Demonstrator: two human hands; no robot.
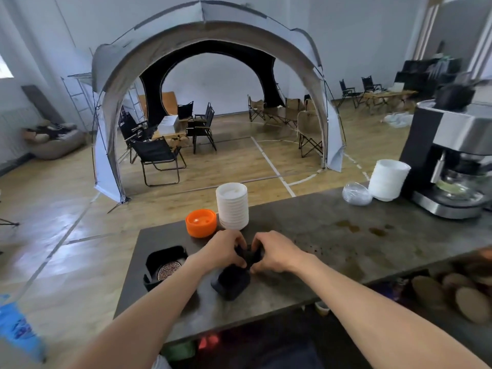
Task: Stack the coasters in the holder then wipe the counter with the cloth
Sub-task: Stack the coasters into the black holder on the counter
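A black coaster holder (162, 265) stands near the left end of the dark counter (332, 249), with a round patterned coaster (168, 270) inside it. To its right lies a dark, blurred pile of black coasters (234, 282). My left hand (226, 249) and my right hand (274, 251) meet over the far end of that pile, both pinching a black coaster (249, 255) between the fingertips. No cloth shows in view.
An orange lid stack (201, 222) and a tall stack of white lids (232, 206) stand just behind my hands. Further right are a clear dome lid (356, 193), white bowls (388, 179) and a coffee machine (452, 161). Brown spill stains (356, 227) mark the counter.
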